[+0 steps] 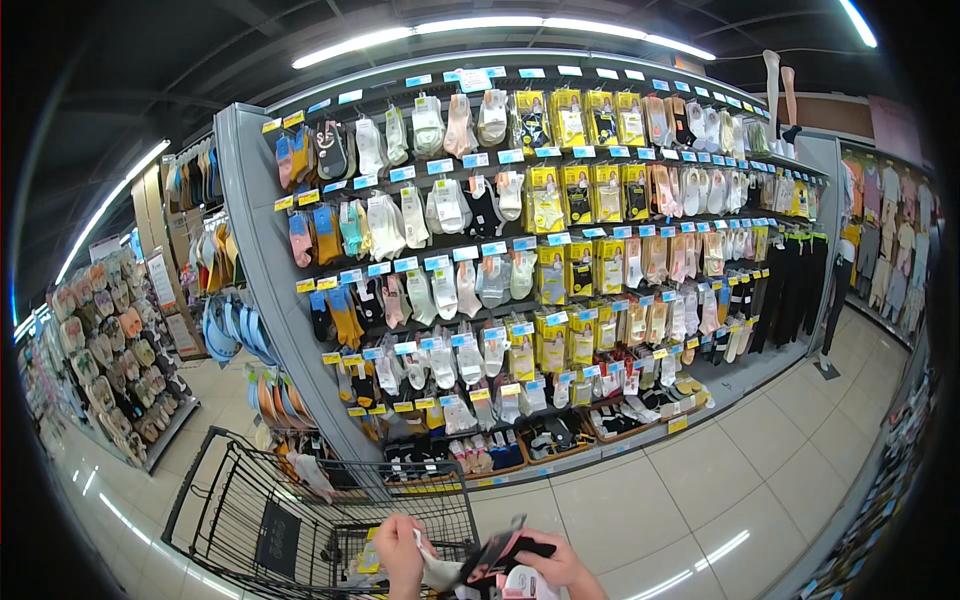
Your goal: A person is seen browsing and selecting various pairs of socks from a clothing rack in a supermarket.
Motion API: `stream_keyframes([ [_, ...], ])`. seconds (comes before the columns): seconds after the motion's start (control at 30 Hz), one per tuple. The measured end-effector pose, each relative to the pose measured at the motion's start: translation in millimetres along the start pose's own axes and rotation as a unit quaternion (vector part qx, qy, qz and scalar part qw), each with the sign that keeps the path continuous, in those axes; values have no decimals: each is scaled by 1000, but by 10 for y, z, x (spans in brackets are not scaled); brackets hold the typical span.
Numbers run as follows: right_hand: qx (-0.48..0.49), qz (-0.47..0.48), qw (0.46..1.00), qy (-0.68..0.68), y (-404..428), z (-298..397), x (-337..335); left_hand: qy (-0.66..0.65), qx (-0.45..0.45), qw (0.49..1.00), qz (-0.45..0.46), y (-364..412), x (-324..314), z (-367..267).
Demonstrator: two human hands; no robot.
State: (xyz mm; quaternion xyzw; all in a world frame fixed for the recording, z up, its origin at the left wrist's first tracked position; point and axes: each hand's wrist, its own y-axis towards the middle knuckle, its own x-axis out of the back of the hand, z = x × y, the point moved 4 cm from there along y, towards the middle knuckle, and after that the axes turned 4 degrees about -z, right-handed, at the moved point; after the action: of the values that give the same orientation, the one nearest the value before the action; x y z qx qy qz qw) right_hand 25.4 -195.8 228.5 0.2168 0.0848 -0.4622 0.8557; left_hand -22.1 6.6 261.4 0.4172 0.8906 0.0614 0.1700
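At the bottom of the head view, my left hand (399, 551) pinches a white sock (439, 572). Close beside it on the right, my right hand (562, 566) holds dark socks (499, 555) with pink on their packaging, partly blurred. A white and pink packaged item (523, 582) sits below my right fingers; whether that hand grips it too, I cannot tell. Both hands are over the near side of a black wire shopping cart (210, 487). Inside the cart, partly hidden by my left hand, lies a yellow package (369, 559).
Ahead stands a long grey rack (259, 225) hung with rows of socks (450, 202) and yellow hosiery packs (547, 199). Low baskets (555, 439) line its foot. Slippers hang on a display (112, 337) at left. Mannequin legs (838, 300) stand on the tiled floor (637, 510) at right.
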Motion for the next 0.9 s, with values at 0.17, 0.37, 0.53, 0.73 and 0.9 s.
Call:
stream_keyframes([
  [0.17, 45, 89, 986, -130, -39, 306, -319, -91, -44, 994, -30, 213, -350, -315],
  [0.37, 82, 96, 957, -262, 19, 315, -339, -153, -44, 987, -8, 28, -524, -308],
  [0.53, 70, 78, 965, -242, 24, 347, -323, -187, -34, 977, 93, -43, -647, -323],
  [0.73, 79, -132, 986, -66, 9, 209, -45, -25, -14, 980, 197, -219, -670, -144],
  [0.9, 73, -151, 982, -87, 25, 189, 39, -48, 214, 939, 264, -403, -584, 254],
])
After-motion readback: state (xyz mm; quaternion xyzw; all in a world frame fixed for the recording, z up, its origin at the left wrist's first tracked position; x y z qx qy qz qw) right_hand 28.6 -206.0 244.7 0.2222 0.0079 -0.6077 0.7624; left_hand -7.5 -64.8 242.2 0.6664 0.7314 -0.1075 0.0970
